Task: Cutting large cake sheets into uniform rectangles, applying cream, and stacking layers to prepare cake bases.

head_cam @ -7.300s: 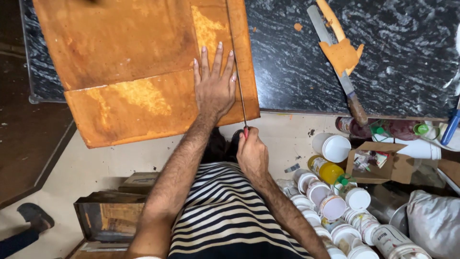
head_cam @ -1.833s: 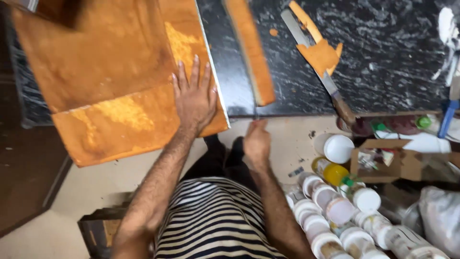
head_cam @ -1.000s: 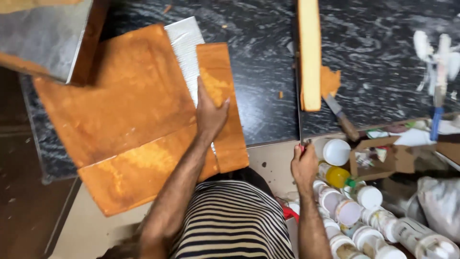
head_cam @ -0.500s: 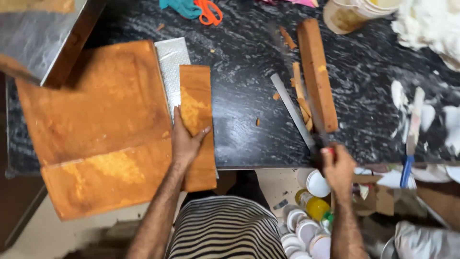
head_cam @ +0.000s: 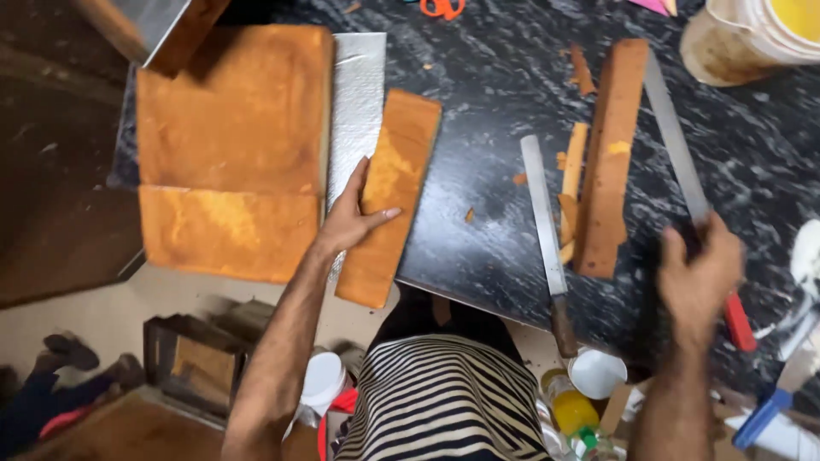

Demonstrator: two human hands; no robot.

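My left hand (head_cam: 352, 218) rests flat on a narrow cut strip of golden sponge cake (head_cam: 395, 192), which overhangs the counter's near edge. To its left lie a large sponge slab (head_cam: 235, 111) and a second slab piece (head_cam: 226, 232), with a silver foil board (head_cam: 359, 94) showing between slab and strip. My right hand (head_cam: 696, 277) is shut on a long red-handled knife (head_cam: 676, 145), its blade pointing away beside another cake strip (head_cam: 611, 154). Thin crust trimmings (head_cam: 574, 166) lie next to that strip.
A second long knife (head_cam: 544, 213) with a wooden handle lies on the black marble counter (head_cam: 487, 102). A stained bucket (head_cam: 739, 47) stands at the top right, orange scissors (head_cam: 440, 7) at the top. Jars and lids (head_cam: 589, 380) crowd the floor below.
The narrow strip now lies apart from the slab, exposing the foil board. My right hand has swung the knife far to the right, beside the other strip. The view has shifted.
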